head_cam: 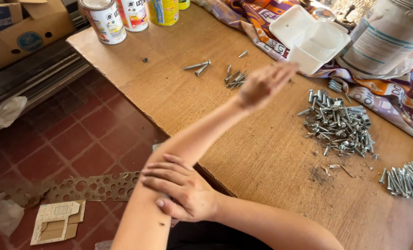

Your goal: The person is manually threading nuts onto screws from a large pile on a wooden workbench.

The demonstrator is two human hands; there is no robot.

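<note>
Nearest to us, our right hand [181, 187] lies flat on our left forearm, just by the elbow, its fingers a little apart and pressed on the skin — it holds nothing. Our left arm stretches out over the wooden table [178, 99], and our left hand [262, 83] hangs in the air above it, blurry, with fingers loose and a bit apart, empty too.

Now we go from left to right. On the red tile floor [76, 139] we see a metal strip full of holes [90, 187] and a flat piece of card [58, 222] just below it. A cardboard box [23, 32] sits at the top left. At the far edge of the table stand three cans [107, 21]. Further right lie two big bolts [197, 67], then a small bunch of screws [234, 78], just beside our left hand. Past the hand sits a white plastic box [310, 39] with its lid open, resting on a patterned cloth [401, 99]. Below it lies the big pile of screws [338, 122] — near our left hand but not touching it. At the right edge we see one more pile of long screws [408, 178], and a big bucket [384, 39] up top.
</note>
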